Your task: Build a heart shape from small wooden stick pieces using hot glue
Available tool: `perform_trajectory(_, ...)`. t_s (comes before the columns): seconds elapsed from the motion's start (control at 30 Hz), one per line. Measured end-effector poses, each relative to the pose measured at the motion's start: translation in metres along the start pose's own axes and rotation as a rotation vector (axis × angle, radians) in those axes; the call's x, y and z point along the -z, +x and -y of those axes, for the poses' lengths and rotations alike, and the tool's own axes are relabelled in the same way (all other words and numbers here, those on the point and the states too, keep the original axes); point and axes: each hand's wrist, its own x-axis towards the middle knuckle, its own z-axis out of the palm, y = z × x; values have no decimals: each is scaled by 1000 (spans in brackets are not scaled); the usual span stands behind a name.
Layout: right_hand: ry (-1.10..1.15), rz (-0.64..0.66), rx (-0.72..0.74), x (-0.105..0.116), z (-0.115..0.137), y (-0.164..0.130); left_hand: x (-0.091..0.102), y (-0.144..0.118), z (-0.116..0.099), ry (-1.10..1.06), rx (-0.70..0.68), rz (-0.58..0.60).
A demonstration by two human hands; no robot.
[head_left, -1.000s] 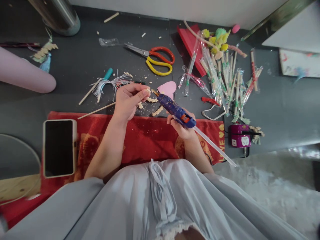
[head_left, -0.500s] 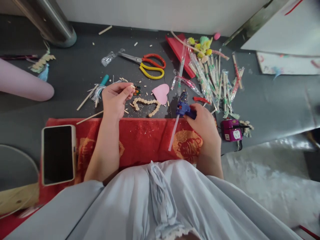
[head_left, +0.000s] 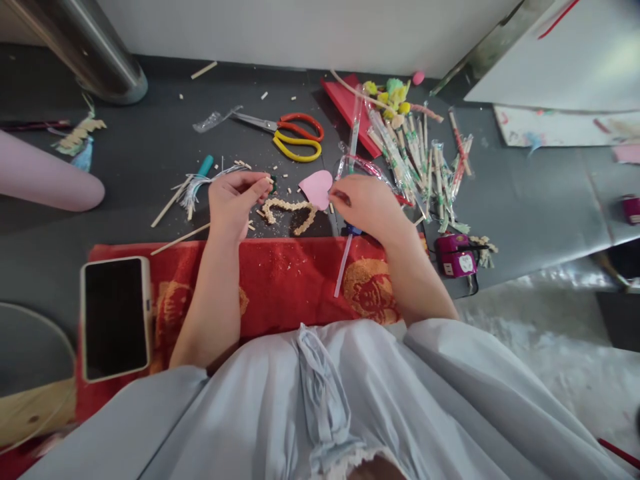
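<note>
My left hand [head_left: 234,200] pinches a small wooden piece [head_left: 269,180] between thumb and forefinger, just left of a curved row of glued wooden bits [head_left: 290,208] on the dark floor. My right hand [head_left: 365,203] hovers with curled fingers, its tips at the right edge of a pink heart cutout [head_left: 316,187]. A blue glue gun [head_left: 353,230] lies under that hand, mostly hidden. Its clear glue stick [head_left: 343,263] points back across the red cloth [head_left: 280,280]. Whether the right fingers grip anything is hidden.
Red and yellow scissors [head_left: 295,132] lie further back. A pile of wrapped sticks [head_left: 420,160] and pompoms sits to the right, beside a purple socket block [head_left: 455,253]. A phone [head_left: 115,317] rests on the cloth at left. A pink tube [head_left: 45,180] and a metal post [head_left: 100,60] stand at far left.
My right hand carried the glue gun to the right, laid it down on the floor, then moved left toward the pink heart. My left hand kept its pinch and barely moved.
</note>
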Motion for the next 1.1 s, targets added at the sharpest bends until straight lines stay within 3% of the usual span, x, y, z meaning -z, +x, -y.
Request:
perform_trajectory(0.13, -7, 20, 89, -13, 18, 55, 1, 0, -1, 9, -10, 13)
perform_trajectory(0.27, -23, 20, 164, -24, 22, 78, 2, 0, -2, 20, -5, 18)
perform_trajectory(0.67, -6, 13, 149, -43, 26, 87, 1, -1, -1, 16, -3, 8)
perform_trajectory(1.1, -32, 48, 129, -36, 33, 88, 2, 0, 1, 8, -29, 33)
